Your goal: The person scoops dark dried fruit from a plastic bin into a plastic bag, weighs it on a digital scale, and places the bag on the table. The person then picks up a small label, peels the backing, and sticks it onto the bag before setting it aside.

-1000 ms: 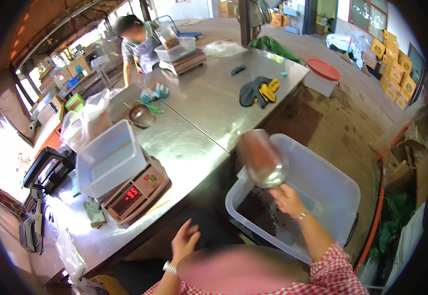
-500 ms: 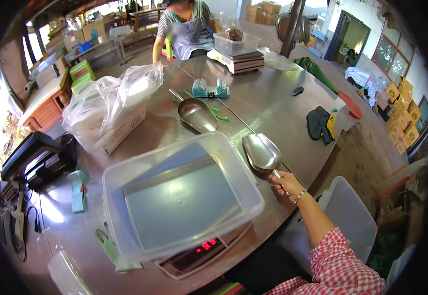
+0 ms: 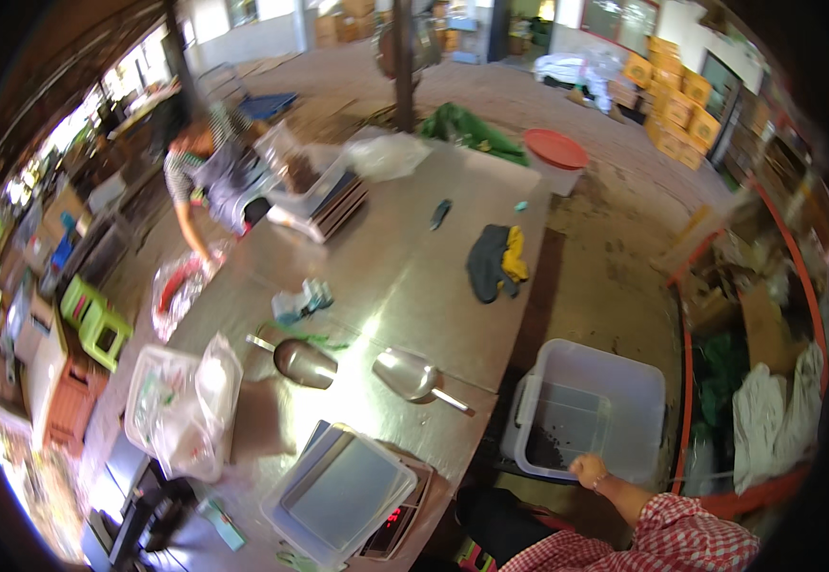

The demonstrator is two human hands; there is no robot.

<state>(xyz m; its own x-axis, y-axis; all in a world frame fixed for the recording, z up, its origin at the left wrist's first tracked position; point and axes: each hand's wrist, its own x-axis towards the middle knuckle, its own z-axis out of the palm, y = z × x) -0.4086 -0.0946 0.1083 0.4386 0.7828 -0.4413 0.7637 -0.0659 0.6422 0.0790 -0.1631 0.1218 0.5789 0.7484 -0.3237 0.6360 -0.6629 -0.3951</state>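
My right hand is closed at the near rim of a translucent plastic bin, which stands low beside the table. Some dark crumbs lie on the bin's floor. Over on the metal table, the nearer metal scoop lies with its handle towards the right edge. Another metal scoop rests to its left. A shallow translucent tub sits on a scale with a lit red display. My left hand is out of sight.
A basket with plastic bags stands on the left of the metal table. Grey and yellow gloves lie at the right. Across the table, a person bends beside another tub on a scale. A red-framed rack stands right of the bin.
My right hand has let go of the scoop handle and moved right and down to the bin. The view has turned right. Across the table, the person now leans down to one side.
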